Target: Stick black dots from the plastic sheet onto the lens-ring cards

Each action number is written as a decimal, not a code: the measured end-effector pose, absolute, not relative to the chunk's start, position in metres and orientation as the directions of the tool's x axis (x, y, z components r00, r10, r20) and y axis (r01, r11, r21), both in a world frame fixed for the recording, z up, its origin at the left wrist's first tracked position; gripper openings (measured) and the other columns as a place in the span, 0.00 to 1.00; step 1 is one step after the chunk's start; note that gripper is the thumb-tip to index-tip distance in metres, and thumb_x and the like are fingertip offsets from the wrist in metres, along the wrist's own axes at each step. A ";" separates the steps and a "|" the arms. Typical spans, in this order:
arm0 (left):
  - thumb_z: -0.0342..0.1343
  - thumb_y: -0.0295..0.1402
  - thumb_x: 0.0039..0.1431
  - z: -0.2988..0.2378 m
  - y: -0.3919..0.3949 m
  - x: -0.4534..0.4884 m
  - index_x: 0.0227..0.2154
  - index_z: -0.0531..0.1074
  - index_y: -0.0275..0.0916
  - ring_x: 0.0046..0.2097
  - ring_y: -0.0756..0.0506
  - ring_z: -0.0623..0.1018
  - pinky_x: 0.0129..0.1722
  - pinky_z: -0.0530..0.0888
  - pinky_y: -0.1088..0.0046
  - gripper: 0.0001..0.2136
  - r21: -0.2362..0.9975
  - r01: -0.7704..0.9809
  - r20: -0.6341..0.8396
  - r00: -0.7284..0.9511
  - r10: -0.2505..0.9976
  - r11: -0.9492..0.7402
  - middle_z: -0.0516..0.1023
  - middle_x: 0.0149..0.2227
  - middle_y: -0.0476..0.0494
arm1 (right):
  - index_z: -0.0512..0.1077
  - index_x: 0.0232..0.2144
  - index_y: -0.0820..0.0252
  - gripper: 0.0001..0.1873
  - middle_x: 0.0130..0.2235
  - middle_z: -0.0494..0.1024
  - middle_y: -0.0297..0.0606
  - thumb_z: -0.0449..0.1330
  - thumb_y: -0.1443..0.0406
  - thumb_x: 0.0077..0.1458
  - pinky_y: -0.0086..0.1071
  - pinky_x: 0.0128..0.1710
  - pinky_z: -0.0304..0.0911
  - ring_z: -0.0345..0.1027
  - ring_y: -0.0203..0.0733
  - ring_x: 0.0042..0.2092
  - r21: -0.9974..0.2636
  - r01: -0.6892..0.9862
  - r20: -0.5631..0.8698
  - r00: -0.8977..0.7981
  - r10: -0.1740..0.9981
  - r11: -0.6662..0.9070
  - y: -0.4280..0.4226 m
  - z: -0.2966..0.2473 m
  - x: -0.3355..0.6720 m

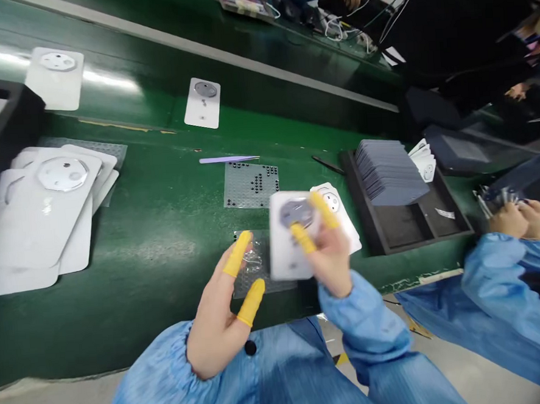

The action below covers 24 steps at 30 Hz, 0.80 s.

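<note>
My right hand [330, 247], with yellow finger cots on thumb and forefinger, grips a white rectangular panel [279, 241] with a grey rounded part near its top; motion blurs both. My left hand [225, 302] is open to the left of it, thumb and forefinger apart and nothing between them. Under the panel lies a clear plastic sheet [245, 283], partly covered. Behind it is a sheet of small black parts [251, 188], with lilac tweezers [221, 160] along its far edge. To the right, more white panels [347, 228] lie stacked, partly hidden by my right hand.
Large white panels [28, 223] are piled at the left beside a black bin [9, 120]. Single panels [202, 105] lie on the conveyor strip. A black tray [391, 243] holding grey plates [382, 171] stands right. A co-worker's hands [518, 218] are at the far right.
</note>
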<state>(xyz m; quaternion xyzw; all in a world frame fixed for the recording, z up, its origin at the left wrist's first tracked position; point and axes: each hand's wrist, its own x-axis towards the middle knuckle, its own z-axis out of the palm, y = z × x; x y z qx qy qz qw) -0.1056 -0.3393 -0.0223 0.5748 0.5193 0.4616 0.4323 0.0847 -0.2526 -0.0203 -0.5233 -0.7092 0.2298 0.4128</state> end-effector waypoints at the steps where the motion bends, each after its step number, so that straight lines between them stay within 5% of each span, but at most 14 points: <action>1: 0.51 0.28 0.62 -0.025 -0.338 -0.109 0.64 0.55 0.45 0.63 0.36 0.65 0.59 0.69 0.53 0.27 0.950 0.294 0.107 0.015 0.994 -0.106 0.62 0.64 0.39 | 0.55 0.63 0.52 0.33 0.63 0.63 0.41 0.60 0.60 0.57 0.47 0.62 0.58 0.60 0.47 0.62 -0.706 0.636 0.366 -0.051 0.929 0.312 -0.240 -0.019 0.110; 5: 0.51 0.28 0.61 -0.037 -0.336 -0.123 0.57 0.65 0.37 0.58 0.38 0.71 0.57 0.71 0.54 0.21 0.853 0.518 0.135 -0.102 0.986 -0.064 0.69 0.58 0.35 | 0.55 0.63 0.57 0.35 0.61 0.64 0.47 0.60 0.61 0.55 0.53 0.61 0.57 0.60 0.54 0.61 -0.482 0.845 0.257 -0.115 0.959 0.230 -0.193 -0.022 0.200; 9: 0.50 0.29 0.61 -0.047 -0.335 -0.131 0.51 0.70 0.32 0.53 0.38 0.76 0.54 0.74 0.56 0.16 0.787 0.617 0.144 -0.158 0.977 -0.016 0.74 0.53 0.33 | 0.64 0.57 0.61 0.27 0.62 0.61 0.53 0.59 0.62 0.56 0.60 0.61 0.53 0.54 0.60 0.64 -0.238 0.909 0.401 -0.230 0.887 0.343 -0.202 -0.026 0.183; 12: 0.49 0.29 0.61 -0.051 -0.334 -0.131 0.45 0.73 0.30 0.49 0.38 0.78 0.51 0.76 0.57 0.14 0.744 0.667 0.155 -0.133 0.979 -0.027 0.77 0.47 0.32 | 0.62 0.58 0.57 0.25 0.59 0.66 0.49 0.58 0.64 0.59 0.50 0.60 0.60 0.60 0.49 0.62 -0.380 0.724 0.362 -0.456 0.813 0.575 -0.243 -0.032 0.114; 14: 0.48 0.29 0.60 -0.050 -0.336 -0.130 0.43 0.74 0.30 0.47 0.39 0.79 0.49 0.77 0.58 0.13 0.732 0.680 0.153 -0.103 0.983 -0.043 0.78 0.45 0.32 | 0.62 0.58 0.60 0.27 0.61 0.65 0.51 0.60 0.64 0.57 0.49 0.60 0.61 0.56 0.51 0.64 -0.456 0.576 0.270 -0.636 0.722 0.678 -0.268 -0.043 0.072; 18: 0.49 0.29 0.60 -0.045 -0.345 -0.129 0.41 0.75 0.30 0.44 0.41 0.80 0.45 0.78 0.62 0.12 0.776 0.631 0.101 -0.089 0.991 -0.022 0.78 0.43 0.33 | 0.65 0.55 0.59 0.22 0.58 0.70 0.50 0.53 0.74 0.60 0.52 0.57 0.64 0.57 0.49 0.64 -0.549 0.409 0.363 -0.668 0.649 0.729 -0.290 -0.067 0.041; 24: 0.54 0.36 0.59 -0.037 -0.341 -0.130 0.42 0.75 0.33 0.44 0.40 0.81 0.46 0.78 0.64 0.13 0.961 0.147 -0.221 -0.097 0.971 0.233 0.81 0.42 0.36 | 0.65 0.55 0.60 0.23 0.54 0.73 0.52 0.56 0.74 0.57 0.52 0.54 0.66 0.65 0.49 0.58 -0.569 0.288 0.457 -0.667 0.588 0.770 -0.291 -0.057 0.051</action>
